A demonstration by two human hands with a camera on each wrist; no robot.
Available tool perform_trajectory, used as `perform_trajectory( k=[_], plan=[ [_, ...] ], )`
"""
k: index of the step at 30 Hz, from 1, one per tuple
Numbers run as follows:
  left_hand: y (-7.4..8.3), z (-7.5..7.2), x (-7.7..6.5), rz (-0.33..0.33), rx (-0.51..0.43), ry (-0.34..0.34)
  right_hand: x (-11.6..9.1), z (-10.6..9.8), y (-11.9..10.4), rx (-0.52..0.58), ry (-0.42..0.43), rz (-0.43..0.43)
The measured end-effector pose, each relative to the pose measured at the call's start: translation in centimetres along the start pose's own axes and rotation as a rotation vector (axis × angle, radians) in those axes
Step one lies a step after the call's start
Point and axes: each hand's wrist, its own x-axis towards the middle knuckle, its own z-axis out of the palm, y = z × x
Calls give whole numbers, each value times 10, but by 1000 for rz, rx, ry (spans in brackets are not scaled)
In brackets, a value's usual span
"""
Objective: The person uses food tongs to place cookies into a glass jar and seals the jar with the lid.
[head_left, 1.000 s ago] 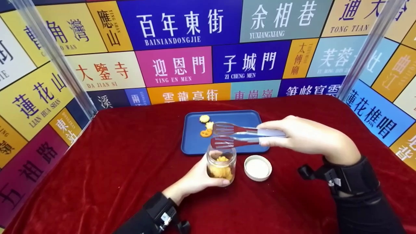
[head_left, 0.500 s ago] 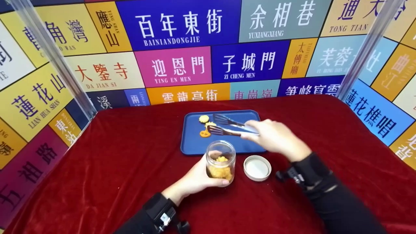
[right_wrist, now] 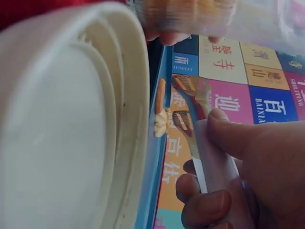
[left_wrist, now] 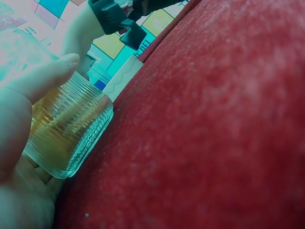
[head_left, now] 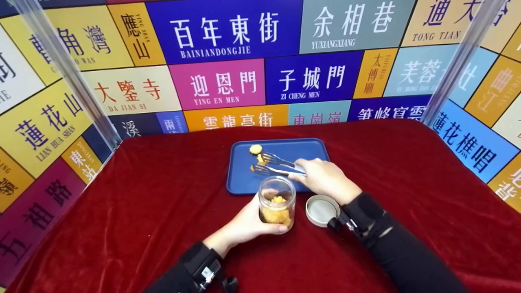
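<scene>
My left hand (head_left: 244, 224) grips an upright, lidless glass jar (head_left: 265, 200) partly filled with yellow-brown snacks (head_left: 278, 215). In the left wrist view, thumb and fingers wrap round the ribbed jar (left_wrist: 88, 124). My right hand (head_left: 325, 179) holds a pair of tongs (head_left: 281, 161) by the handles, their slotted heads spread apart over the blue tray (head_left: 237, 182). Under the heads lie a pale flower-shaped cookie (right_wrist: 162, 123) and a pretzel, both partly covered in the head view. Another round cookie (head_left: 255, 149) sits just behind them.
A white round lid (head_left: 322, 211) lies on the red cloth (head_left: 163, 195) right of the jar, close beside the right wrist strap (head_left: 362, 211). Upright panels of colourful signs (head_left: 228, 28) and clear posts (head_left: 464, 61) stand behind the table.
My right hand has moved left and down with the tongs, from above the jar to the cookies and pretzel on the tray. The left hand and jar stay in place.
</scene>
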Motion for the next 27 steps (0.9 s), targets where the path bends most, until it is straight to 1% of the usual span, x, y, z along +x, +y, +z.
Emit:
perform_trajectory(
  k=[9,16,18,22,27],
  plan=[
    [0,0,0,-7,-3,-7,18,0,-3,-27,-88,42],
    [-1,-2,-1,5,-34,-12,30,-1,-7,-52,-148,-16],
    [-1,-1,-1,8,-41,-14,30,0,-7,-42,-157,-20],
    [0,-1,-1,9,-43,-14,24,-3,-7,-15,-141,-29],
    [1,0,-1,5,-35,-11,9,-16,-2,-15,-146,0]
  ],
)
